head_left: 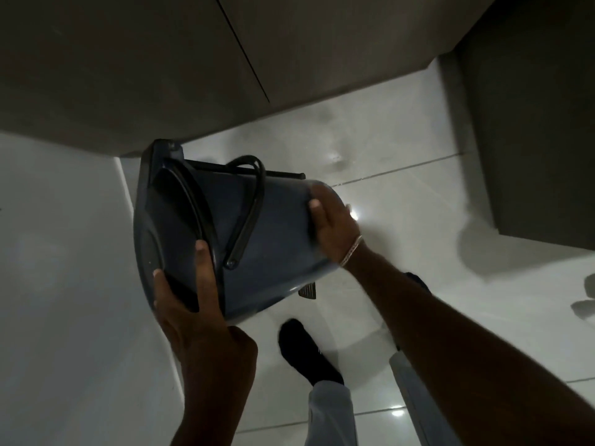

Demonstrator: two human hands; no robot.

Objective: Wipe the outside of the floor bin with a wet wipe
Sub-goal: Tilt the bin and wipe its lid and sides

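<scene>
A dark blue-grey floor bin (277,226) is lifted off the floor and tipped on its side, lid end to the left and base to the right. A black handle (249,217) lies across its wall. My left hand (193,304) grips the lid end from below, thumb and fingers over the rim. The base end rests in my right hand (333,226), whose wrist wears a silver bracelet. No wet wipe shows in either hand; one may be hidden under a palm.
Glossy white floor tiles (418,175) lie below. Brown cabinet doors (161,66) rise behind the bin, and a dark unit (531,123) stands at the right. My foot in a black sock (306,352) is under the bin. A white wall (58,284) is at the left.
</scene>
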